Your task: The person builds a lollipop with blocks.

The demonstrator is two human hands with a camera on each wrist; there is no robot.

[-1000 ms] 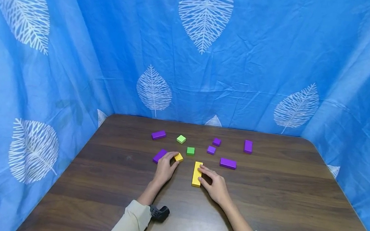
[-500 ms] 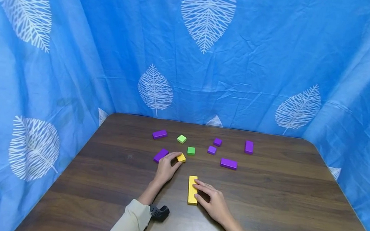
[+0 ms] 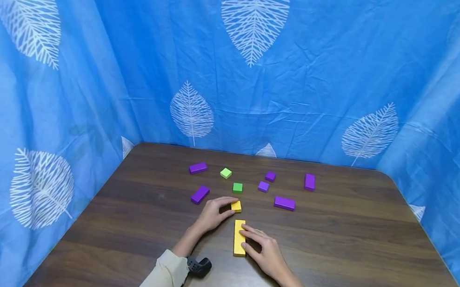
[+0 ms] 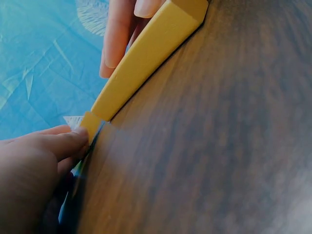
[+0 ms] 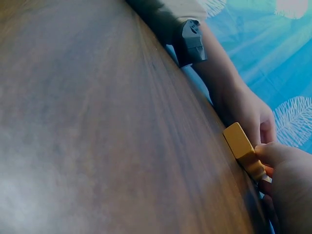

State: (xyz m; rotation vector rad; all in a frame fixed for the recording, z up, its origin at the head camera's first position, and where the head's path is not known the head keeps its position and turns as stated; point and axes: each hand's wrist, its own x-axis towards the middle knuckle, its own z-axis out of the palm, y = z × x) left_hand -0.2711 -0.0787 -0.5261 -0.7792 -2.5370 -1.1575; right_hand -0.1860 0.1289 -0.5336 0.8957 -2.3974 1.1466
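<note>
My left hand (image 3: 213, 214) pinches a small yellow block (image 3: 237, 206) between thumb and fingers on the dark wooden table. Just nearer to me lies a long yellow block (image 3: 238, 239), its length pointing away from me. My right hand (image 3: 265, 254) holds this long block from the right, fingertips over its top and thumb at its side. In the left wrist view the small block (image 4: 90, 125) sits right at the far end of the long one (image 4: 151, 61). The right wrist view shows the near end of the long block (image 5: 238, 140); my fingers hide the rest.
Beyond my hands lie a green block (image 3: 237, 188) and a light green block (image 3: 226, 173). Several purple blocks are spread around them, such as one (image 3: 200, 194) at left and one (image 3: 284, 203) at right. A blue leaf-patterned curtain (image 3: 304, 76) hangs behind the table.
My right hand has drawn the long yellow block toward me and slightly left, then stayed put. My left hand has moved the small yellow block right and nearer, to the long block's far end.
</note>
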